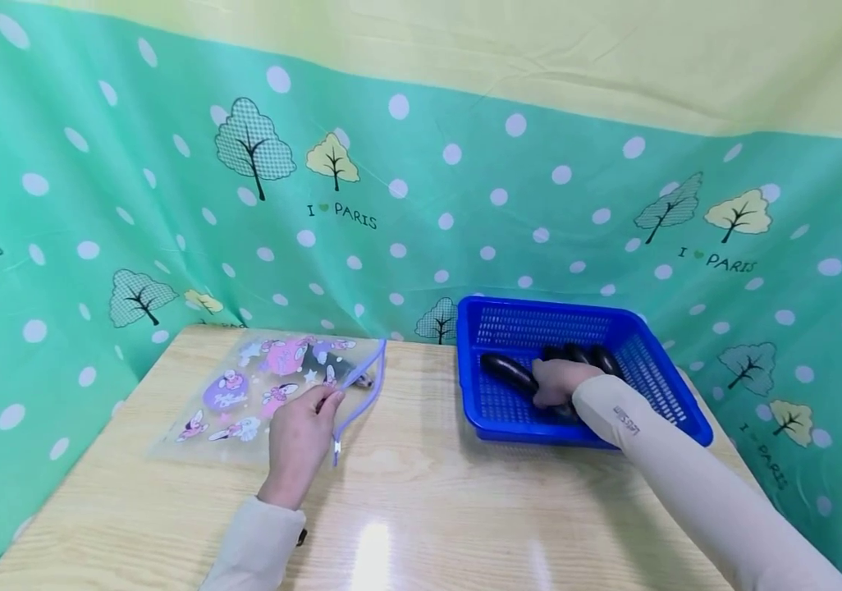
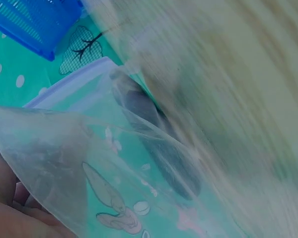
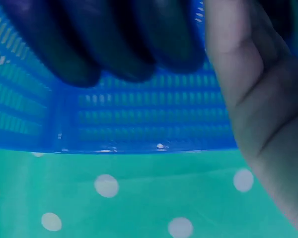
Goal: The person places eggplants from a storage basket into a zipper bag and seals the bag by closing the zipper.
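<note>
A clear zip bag [image 1: 203, 394] with pink and purple cartoon prints lies on the table, its purple zip edge [image 1: 377, 386] facing right. My left hand [image 1: 299, 439] pinches the bag near that edge and lifts its upper layer. Inside the bag is one dark eggplant [image 2: 156, 141], its stem end towards the mouth. In the blue basket [image 1: 469, 394], my right hand [image 1: 563, 382] grips a long dark eggplant [image 1: 507, 371] around its middle. Several more eggplants [image 1: 604, 361] lie side by side behind that hand; the right wrist view shows three rounded ends [image 3: 181, 54].
The wooden table [image 1: 421, 501] carries the bag on the left and the basket on the right. A green dotted curtain [image 1: 406, 238] hangs close behind both and along the sides. The basket has raised slotted walls.
</note>
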Demonstrator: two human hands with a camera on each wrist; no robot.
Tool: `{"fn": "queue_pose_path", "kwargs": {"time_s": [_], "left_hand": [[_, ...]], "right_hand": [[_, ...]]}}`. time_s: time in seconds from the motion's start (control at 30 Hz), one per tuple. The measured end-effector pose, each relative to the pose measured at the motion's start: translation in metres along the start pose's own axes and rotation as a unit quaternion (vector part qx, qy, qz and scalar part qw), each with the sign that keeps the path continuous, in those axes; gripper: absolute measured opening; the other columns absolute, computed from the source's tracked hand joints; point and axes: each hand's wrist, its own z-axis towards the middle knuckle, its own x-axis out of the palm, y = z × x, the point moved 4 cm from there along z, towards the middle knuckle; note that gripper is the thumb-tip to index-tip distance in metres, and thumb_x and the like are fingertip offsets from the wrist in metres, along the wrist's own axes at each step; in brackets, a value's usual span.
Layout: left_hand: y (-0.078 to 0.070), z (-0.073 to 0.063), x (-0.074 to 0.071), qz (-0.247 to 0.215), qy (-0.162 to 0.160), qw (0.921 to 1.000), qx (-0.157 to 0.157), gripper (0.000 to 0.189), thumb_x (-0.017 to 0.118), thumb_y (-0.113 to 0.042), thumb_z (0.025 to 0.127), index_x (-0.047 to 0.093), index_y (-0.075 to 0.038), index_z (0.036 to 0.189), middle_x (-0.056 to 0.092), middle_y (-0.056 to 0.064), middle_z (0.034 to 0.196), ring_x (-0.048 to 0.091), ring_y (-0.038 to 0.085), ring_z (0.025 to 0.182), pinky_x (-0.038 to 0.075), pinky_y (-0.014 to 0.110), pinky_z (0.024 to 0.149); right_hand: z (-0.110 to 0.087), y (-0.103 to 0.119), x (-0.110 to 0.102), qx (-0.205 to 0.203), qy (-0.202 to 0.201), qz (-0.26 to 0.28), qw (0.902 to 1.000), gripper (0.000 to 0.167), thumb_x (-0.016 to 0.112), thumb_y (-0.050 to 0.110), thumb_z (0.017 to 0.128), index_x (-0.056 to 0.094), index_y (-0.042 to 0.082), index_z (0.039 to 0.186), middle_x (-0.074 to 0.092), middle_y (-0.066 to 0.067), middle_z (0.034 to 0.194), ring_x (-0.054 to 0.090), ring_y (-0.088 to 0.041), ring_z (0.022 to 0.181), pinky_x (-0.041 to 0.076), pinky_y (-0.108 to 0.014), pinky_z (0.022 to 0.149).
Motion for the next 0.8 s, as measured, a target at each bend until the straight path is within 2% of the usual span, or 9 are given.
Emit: {"fn": "queue_pose_path", "kwargs": {"time_s": [0.07,0.13,0.2,0.3,0.4,0.43,0.5,0.63,0.8], "left_hand": [[0.0,0.0,0.001,0.001,0.0,1.0,0.007,0.016,0.071,-0.017,0.096,0.077,-0.004,0.103,0.072,0.009,0.081,0.049,0.017,0.055,0.037,0.032,0.049],[0.0,0.0,0.002,0.001,0.0,1.0,0.009,0.015,0.071,-0.016,0.096,0.077,-0.004,0.102,0.073,0.01,0.084,0.05,0.018,0.057,0.037,0.032,0.049],[0.0,0.001,0.003,0.003,0.002,1.0,0.008,0.016,0.07,-0.016,0.096,0.077,-0.004,0.103,0.074,0.011,0.087,0.052,0.019,0.059,0.038,0.033,0.05],[0.0,0.001,0.004,0.006,0.008,1.0,0.002,0.017,0.07,-0.017,0.097,0.077,-0.004,0.105,0.074,0.012,0.091,0.054,0.02,0.062,0.039,0.033,0.052],[0.0,0.001,0.003,0.007,0.014,0.9999,-0.003,0.018,0.069,-0.016,0.097,0.076,-0.003,0.107,0.074,0.012,0.092,0.055,0.021,0.063,0.039,0.033,0.052],[0.0,0.001,0.003,0.008,0.015,0.9998,-0.004,0.018,0.069,-0.016,0.097,0.076,-0.003,0.107,0.074,0.012,0.092,0.055,0.021,0.063,0.039,0.033,0.052],[0.0,0.001,0.003,0.01,0.016,0.9998,-0.005,0.018,0.069,-0.016,0.098,0.076,-0.004,0.107,0.074,0.012,0.091,0.054,0.02,0.062,0.039,0.033,0.052],[0.0,0.001,0.003,0.01,0.014,0.9998,-0.007,0.017,0.069,-0.017,0.097,0.077,-0.004,0.106,0.074,0.01,0.088,0.052,0.019,0.06,0.038,0.032,0.051],[0.001,0.0,0.003,0.001,0.01,0.9999,-0.004,0.016,0.07,-0.017,0.097,0.077,-0.005,0.105,0.072,0.007,0.083,0.049,0.016,0.057,0.037,0.03,0.049]], "right_hand": [[0.001,0.005,-0.004,-0.012,-0.01,0.017,0.9997,0.074,0.064,0.02,0.097,0.025,-0.007,0.154,0.063,-0.017,0.104,0.061,-0.022,0.069,0.053,-0.038,0.065],[0.0,0.01,-0.009,-0.019,-0.021,0.042,0.9987,0.074,0.061,0.02,0.099,0.022,-0.006,0.155,0.063,-0.018,0.099,0.056,-0.019,0.053,0.048,-0.033,0.049],[-0.002,0.013,-0.016,-0.022,-0.041,0.066,0.9967,0.07,0.06,0.02,0.1,0.025,-0.006,0.155,0.061,-0.019,0.101,0.051,-0.017,0.045,0.044,-0.03,0.041],[-0.005,0.016,-0.025,-0.028,-0.078,0.098,0.9917,0.057,0.06,0.02,0.099,0.042,-0.009,0.145,0.06,-0.014,0.089,0.048,-0.015,0.046,0.046,-0.03,0.044],[-0.006,0.017,-0.034,-0.039,-0.13,0.145,0.9802,0.027,0.062,0.023,0.099,0.062,-0.003,0.106,0.052,-0.005,0.068,0.05,-0.017,0.048,0.05,-0.034,0.051],[-0.006,0.017,-0.037,-0.044,-0.147,0.165,0.9743,0.025,0.062,0.025,0.099,0.06,0.001,0.093,0.048,-0.003,0.062,0.051,-0.017,0.049,0.05,-0.034,0.054],[-0.005,0.017,-0.04,-0.053,-0.18,0.206,0.9604,0.035,0.063,0.028,0.099,0.048,0.009,0.074,0.044,0.001,0.057,0.052,-0.019,0.049,0.048,-0.034,0.055],[-0.001,0.018,-0.044,-0.063,-0.211,0.255,0.9414,0.041,0.064,0.031,0.099,0.043,0.014,0.068,0.043,0.001,0.056,0.053,-0.02,0.05,0.046,-0.034,0.056],[0.003,0.02,-0.043,-0.055,-0.175,0.24,0.9533,0.035,0.064,0.03,0.099,0.052,0.007,0.075,0.053,-0.006,0.064,0.062,-0.024,0.057,0.057,-0.041,0.059]]}}
